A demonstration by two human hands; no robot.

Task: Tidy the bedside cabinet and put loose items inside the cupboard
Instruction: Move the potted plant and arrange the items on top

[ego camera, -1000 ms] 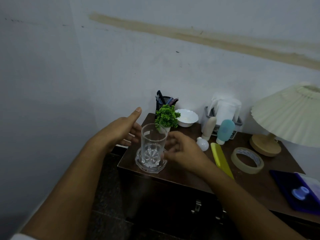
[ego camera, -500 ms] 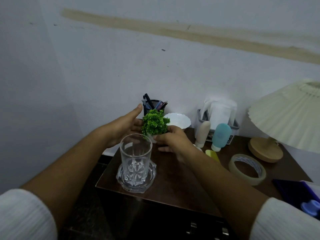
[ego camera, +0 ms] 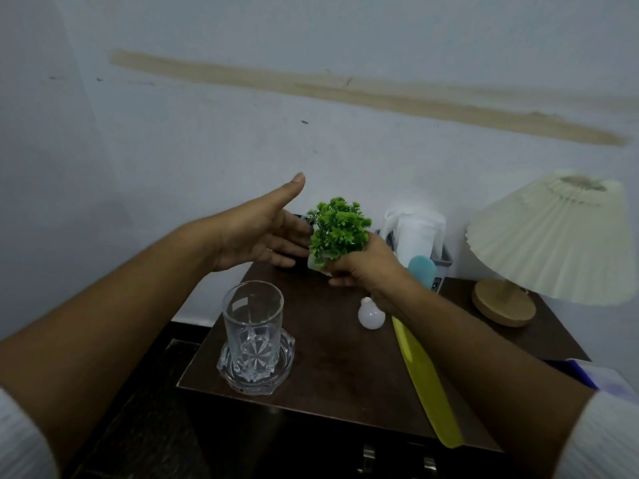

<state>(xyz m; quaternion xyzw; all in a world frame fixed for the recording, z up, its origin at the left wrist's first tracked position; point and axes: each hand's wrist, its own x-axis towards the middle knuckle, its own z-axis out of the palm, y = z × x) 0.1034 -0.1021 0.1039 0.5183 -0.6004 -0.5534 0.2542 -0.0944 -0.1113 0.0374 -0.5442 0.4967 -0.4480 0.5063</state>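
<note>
The right hand [ego camera: 363, 267] curls round the white pot of the small green plant [ego camera: 340, 229] at the cabinet top's [ego camera: 339, 357] far edge. The left hand [ego camera: 256, 236], fingers straight and thumb raised, lies just left of the leaves. Near the front left corner, a glass [ego camera: 252, 319] stands in a cut-glass dish [ego camera: 283, 366].

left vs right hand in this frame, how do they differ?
Left hand is open, fingers straight, thumb up; right hand is curled. Left hand holds nothing; right hand grips the potted plant by its pot. Left hand sits beside the foliage; right hand under it. Both hover over the cabinet top.
</note>
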